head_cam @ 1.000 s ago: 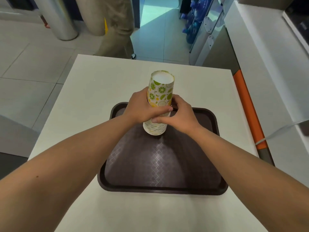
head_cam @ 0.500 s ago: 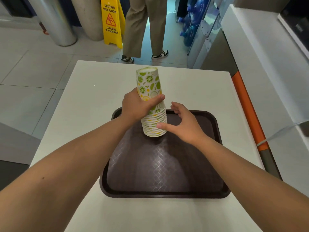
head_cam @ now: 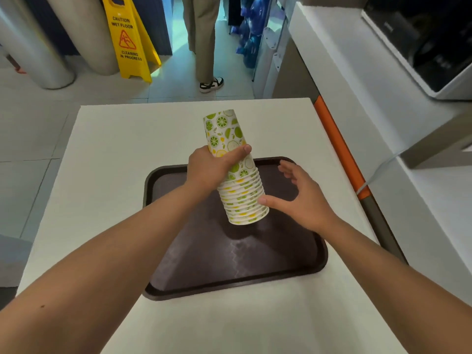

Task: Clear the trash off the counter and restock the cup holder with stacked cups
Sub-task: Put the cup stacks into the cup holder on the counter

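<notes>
At frame centre, above the brown tray (head_cam: 301, 261) on the desk (head_cam: 122, 139), the left hand (head_cam: 207, 169) grips the tilted cup stack (head_cam: 232, 164) mid-height. The right hand (head_cam: 304, 198) is spread, its thumb touching the lower rims. Risk: lower nested cups could slide off, being held only by friction.
</notes>
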The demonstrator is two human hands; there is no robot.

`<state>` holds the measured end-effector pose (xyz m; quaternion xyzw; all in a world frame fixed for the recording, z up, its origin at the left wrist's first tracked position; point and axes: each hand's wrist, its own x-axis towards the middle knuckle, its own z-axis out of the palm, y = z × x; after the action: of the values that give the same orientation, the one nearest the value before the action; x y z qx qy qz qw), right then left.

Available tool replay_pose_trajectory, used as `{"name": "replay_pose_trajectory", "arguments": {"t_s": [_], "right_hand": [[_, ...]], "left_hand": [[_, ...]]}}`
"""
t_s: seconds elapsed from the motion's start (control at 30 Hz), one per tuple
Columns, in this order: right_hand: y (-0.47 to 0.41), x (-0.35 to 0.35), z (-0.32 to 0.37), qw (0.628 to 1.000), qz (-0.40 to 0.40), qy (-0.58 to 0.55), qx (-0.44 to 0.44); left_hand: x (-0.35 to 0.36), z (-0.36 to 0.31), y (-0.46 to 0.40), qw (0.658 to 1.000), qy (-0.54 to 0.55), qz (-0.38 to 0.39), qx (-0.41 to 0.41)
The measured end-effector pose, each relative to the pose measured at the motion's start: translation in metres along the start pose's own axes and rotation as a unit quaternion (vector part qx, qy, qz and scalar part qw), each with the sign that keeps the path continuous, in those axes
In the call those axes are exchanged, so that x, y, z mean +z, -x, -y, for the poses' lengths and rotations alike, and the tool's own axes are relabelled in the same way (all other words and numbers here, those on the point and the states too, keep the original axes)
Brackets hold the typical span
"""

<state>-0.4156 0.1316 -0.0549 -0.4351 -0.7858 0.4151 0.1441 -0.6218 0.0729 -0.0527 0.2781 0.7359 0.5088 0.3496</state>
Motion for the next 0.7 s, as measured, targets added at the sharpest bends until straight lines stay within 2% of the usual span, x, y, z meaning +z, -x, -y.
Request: {"name": "replay_pose_trajectory", "arguments": {"t_s": [0.37,0.7], "right_hand": [[0.135,-0.128,-0.049,0.978,-0.192,0.012,0.079],[0.263,-0.257,-0.105,0.927,-0.350,0.047,0.127]], "left_hand": [[0.128,-0.080,0.069,0.983,0.115,0.144,0.008],[0.270,-0.137,0.160,0.962,0.180,0.202,-0.033]]}}
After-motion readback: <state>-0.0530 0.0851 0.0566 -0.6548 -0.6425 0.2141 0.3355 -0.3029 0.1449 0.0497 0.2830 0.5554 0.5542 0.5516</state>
